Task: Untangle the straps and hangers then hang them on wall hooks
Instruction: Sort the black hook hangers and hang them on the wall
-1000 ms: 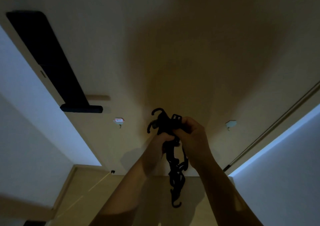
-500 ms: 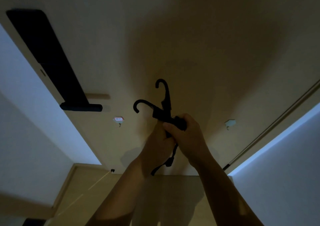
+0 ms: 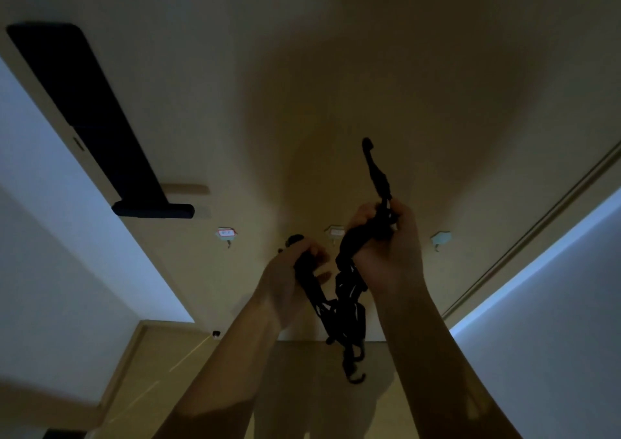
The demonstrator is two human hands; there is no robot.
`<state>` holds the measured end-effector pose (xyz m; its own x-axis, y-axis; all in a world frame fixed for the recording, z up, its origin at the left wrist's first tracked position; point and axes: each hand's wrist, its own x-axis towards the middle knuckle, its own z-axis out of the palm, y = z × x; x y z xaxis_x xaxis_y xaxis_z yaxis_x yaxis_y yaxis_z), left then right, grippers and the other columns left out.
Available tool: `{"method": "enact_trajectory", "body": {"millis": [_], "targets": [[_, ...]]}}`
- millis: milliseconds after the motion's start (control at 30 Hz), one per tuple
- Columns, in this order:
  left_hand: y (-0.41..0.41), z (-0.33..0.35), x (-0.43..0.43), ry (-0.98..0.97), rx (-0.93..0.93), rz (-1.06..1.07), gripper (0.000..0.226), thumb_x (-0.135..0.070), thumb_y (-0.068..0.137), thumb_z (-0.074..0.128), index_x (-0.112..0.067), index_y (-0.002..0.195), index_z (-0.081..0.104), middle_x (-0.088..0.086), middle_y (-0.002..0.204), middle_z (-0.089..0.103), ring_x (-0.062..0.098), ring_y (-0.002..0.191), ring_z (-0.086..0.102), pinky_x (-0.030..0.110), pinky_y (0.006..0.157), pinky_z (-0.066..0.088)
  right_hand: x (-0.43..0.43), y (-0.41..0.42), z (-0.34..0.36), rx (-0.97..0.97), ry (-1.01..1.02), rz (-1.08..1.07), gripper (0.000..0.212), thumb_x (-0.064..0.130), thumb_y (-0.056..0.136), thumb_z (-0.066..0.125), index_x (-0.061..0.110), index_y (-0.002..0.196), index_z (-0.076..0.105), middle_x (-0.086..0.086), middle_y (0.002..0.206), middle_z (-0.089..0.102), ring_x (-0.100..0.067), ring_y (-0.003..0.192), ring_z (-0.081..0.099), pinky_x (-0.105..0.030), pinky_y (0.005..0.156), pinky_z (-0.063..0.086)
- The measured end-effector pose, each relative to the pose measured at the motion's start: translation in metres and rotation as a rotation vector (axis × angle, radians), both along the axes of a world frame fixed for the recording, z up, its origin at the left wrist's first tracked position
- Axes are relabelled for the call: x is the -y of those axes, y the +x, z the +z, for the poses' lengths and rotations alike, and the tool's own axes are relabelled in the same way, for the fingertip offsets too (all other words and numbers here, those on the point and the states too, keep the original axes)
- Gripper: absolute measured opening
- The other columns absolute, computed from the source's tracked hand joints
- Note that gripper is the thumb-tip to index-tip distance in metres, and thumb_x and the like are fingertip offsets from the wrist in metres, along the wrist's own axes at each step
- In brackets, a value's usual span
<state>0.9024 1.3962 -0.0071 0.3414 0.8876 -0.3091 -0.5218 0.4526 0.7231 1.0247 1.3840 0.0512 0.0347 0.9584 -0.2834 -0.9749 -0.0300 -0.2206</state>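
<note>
We held the black tangle of straps and hangers (image 3: 346, 299) in the air before the wall hooks (image 3: 228, 235), left hand (image 3: 291, 279) and right hand (image 3: 394, 253) both clenched round it, and judged it light, its straps limp and snag-prone, the rigid hook stem (image 3: 378, 176) the surest hold.
</note>
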Motion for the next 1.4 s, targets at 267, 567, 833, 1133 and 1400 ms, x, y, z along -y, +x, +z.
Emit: {"method": "enact_trajectory", "body": {"millis": [267,567,833,1133,1400], "targets": [[0.009,-0.002,0.012,0.38,-0.33,-0.299,0.029,-0.017,0.063,0.073,-0.002,0.086,0.063,0.014,0.086,0.062,0.031,0.087,0.061,0.044,0.088,0.049,-0.001,-0.001,0.005,-0.261,-0.004,-0.007,0.029,0.017,0.085,0.049,0.006,0.059,0.054,-0.002,0.056,0.049,-0.01,0.042,0.048,-0.016,0.042,0.042],[-0.007,-0.001,0.007,0.426,-0.804,-0.343,0.047,0.007,0.071,0.068,-0.019,0.065,0.028,-0.004,0.066,0.034,0.009,0.059,0.039,0.022,0.064,0.036,0.006,0.01,-0.014,-0.386,-0.042,-0.144,0.002,0.011,0.079,0.047,0.011,0.077,0.046,-0.002,0.056,0.043,-0.013,0.047,0.045,-0.016,0.043,0.038],[-0.023,0.022,-0.005,0.405,-0.674,-0.15,0.041,0.018,0.074,0.053,-0.015,0.062,0.032,0.001,0.056,0.036,0.008,0.044,0.037,0.019,0.048,0.036,0.012,0.023,-0.038,0.174,-0.353,0.187,0.046,0.044,0.09,0.05,-0.001,0.09,0.061,-0.012,0.086,0.056,-0.023,0.08,0.055,-0.03,0.095,0.041],[-0.023,0.043,-0.012,0.416,-0.638,-0.204,0.024,0.009,0.078,0.058,-0.01,0.068,0.047,0.0,0.056,0.047,0.006,0.045,0.047,0.018,0.05,0.04,0.032,-0.012,-0.023,1.519,-0.278,0.231,0.042,0.023,0.085,0.06,0.007,0.122,0.047,-0.01,0.125,0.043,-0.027,0.114,0.045,-0.039,0.084,0.043],[-0.027,0.059,-0.008,0.457,-0.64,-0.373,0.021,0.006,0.078,0.059,-0.011,0.065,0.058,-0.002,0.054,0.054,0.01,0.05,0.049,0.021,0.053,0.04,0.032,-0.013,-0.009,1.936,0.421,0.243,0.06,0.0,0.083,0.055,0.02,0.137,0.036,0.011,0.121,0.04,-0.005,0.108,0.041,-0.01,0.086,0.036]]}}
